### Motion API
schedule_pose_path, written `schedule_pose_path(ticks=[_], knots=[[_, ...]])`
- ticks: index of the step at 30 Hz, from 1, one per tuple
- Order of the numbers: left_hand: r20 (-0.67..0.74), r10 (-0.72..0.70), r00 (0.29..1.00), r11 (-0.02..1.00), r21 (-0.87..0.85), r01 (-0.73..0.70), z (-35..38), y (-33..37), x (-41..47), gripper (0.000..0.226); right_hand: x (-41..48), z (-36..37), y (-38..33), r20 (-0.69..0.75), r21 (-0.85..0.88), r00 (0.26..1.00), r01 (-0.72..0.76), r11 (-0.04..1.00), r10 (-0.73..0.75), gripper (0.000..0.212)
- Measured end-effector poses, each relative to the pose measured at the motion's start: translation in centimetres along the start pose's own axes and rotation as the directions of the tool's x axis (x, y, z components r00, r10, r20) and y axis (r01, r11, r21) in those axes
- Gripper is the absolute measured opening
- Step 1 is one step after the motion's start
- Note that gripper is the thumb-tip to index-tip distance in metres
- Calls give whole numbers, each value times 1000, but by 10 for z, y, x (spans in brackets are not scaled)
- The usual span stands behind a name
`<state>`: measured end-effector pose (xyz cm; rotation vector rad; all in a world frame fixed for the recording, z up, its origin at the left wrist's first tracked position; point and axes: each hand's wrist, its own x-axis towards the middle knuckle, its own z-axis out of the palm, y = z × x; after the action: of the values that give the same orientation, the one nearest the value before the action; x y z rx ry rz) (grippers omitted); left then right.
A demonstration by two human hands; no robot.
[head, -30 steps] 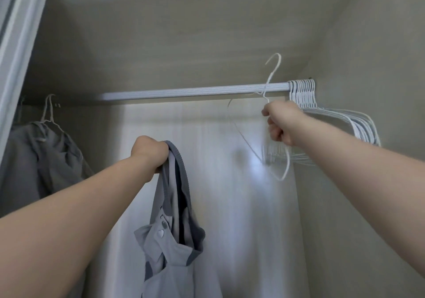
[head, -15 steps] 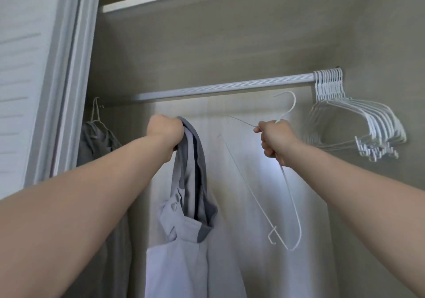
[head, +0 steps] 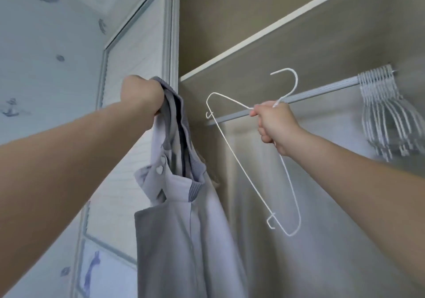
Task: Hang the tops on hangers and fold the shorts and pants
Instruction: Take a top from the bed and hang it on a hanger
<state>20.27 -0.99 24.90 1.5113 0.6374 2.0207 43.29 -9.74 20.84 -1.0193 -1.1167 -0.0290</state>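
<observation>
Item: 1 grey top [head: 184, 228], button-front w/ heart-shaped buttons [head: 159, 170], ribbed neck. Location: hangs straight down from L hand [head: 142, 97], neck end bunched inside the fist, body of garment well below the fingers, loose and creased. L fingers: curled tight, clamped on the neck fabric; fingertips hidden behind the hand. Item: 1 white wire hanger [head: 242, 168], off the rail, tilted steeply. Hook sticks up just above the R knuckles, one shoulder arm runs out to the L of the fingers, the other drops well below them. R hand [head: 273, 125]: fist closed round the hanger's neck, thumb and forefinger pinching where wire meets hook. Hanger and top are apart, a gap between the two hands; nothing threaded yet. Fixtures: wardrobe rail [head: 322, 92] runs just behind the R fingers; stock of spare white hangers [head: 381, 113] bunched at the rail's far end, well to the R of that hand; shelf edge [head: 276, 27] above both hands; wardrobe door [head: 138, 44] behind the L fist. Status, by est.: hanger fetched, top in hand, so this piece is at the pre-threading stage. Left for it: feed hanger shoulders into the neck opening, settle fabric, hook onto rail. Shorts and pants: none in view, so folding progress can't be judged; same for any other tops.
</observation>
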Motion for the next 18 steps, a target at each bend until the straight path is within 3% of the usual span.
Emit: schedule_pose_path(ticks=[3, 7, 11, 14, 18], knots=[[-231, 72, 970, 993, 108, -48, -52, 43, -4, 24, -35, 20, -22, 105, 116, 994, 10, 993, -22, 18], [-376, 158, 913, 956, 289, -46, -117, 89, -16, 20, -89, 45, -55, 264, 281, 964, -57, 958, -20, 20], [-378, 227, 897, 886, 464, -29, -185, 129, -29, 20, -143, 61, -101, 382, 383, 921, -86, 920, -73, 22], [-362, 365, 858, 736, 676, -28, -238, 152, -45, 23, -182, 67, -139, 473, 463, 868, -103, 880, -147, 21], [-342, 435, 833, 589, 808, 24, -312, 197, -74, 20, -234, 78, -187, 559, 521, 796, -120, 845, -232, 19]])
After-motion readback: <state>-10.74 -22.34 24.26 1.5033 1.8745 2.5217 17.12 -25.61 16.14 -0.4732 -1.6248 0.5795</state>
